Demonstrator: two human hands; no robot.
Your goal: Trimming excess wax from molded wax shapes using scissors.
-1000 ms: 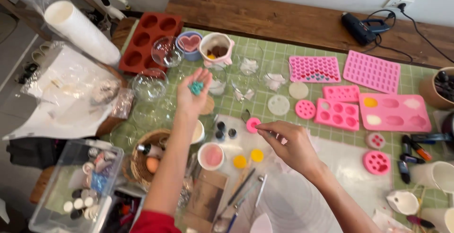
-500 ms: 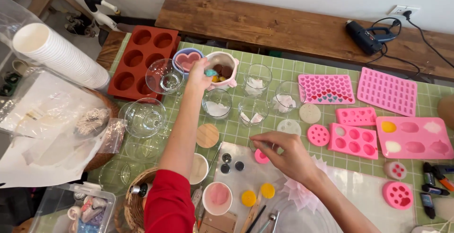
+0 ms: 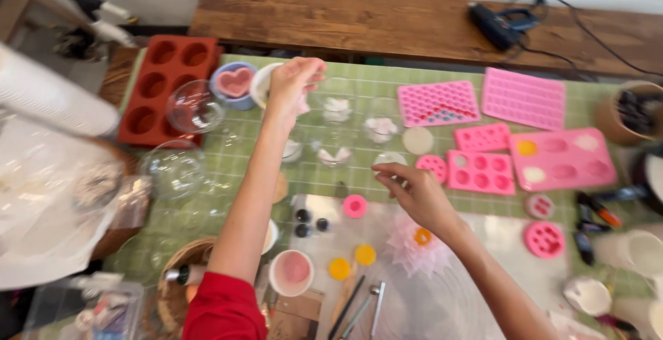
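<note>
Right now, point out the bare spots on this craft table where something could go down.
Bare green mat lies between the red silicone mould and the left hand's forearm. The clear sheet is open below the pink moulds. Crowded: the glass cups between both hands, and the pink mould cluster beside the right hand.

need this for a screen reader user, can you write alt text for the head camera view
Seen from above, the left hand reaches over a white cup at the far side of a green grid cutting mat, while the right hand hovers, fingers pinched, near small glass bowls. Pink silicone moulds lie to the right, a red mould tray to the left.
</note>
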